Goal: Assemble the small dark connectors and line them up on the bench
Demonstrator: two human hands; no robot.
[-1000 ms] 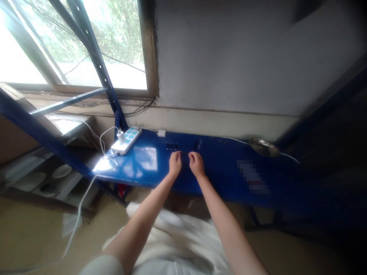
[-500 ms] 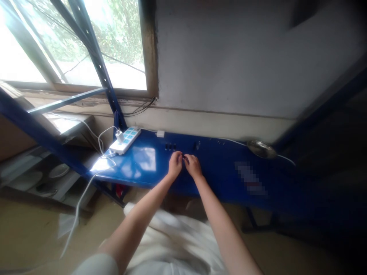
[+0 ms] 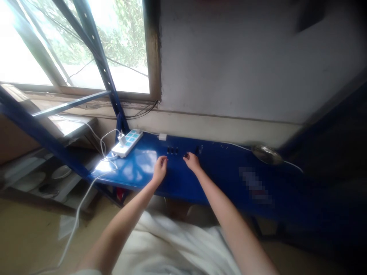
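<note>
A long blue metal shelf (image 3: 223,179) runs along the wall, a white power strip (image 3: 126,143) at its left end; the left hand (image 3: 159,170) lies over the shelf, fingers loosely curled; the right hand (image 3: 192,162) has fingertips (image 3: 189,157) bunched at a small dark piece (image 3: 186,155), though whether they pinch it is impossible to tell.

A blue metal shelf (image 3: 218,172) — white power strip (image 3: 127,143) at left, small black pieces (image 3: 172,150) mid-shelf, steel dish (image 3: 267,154) at right
</note>
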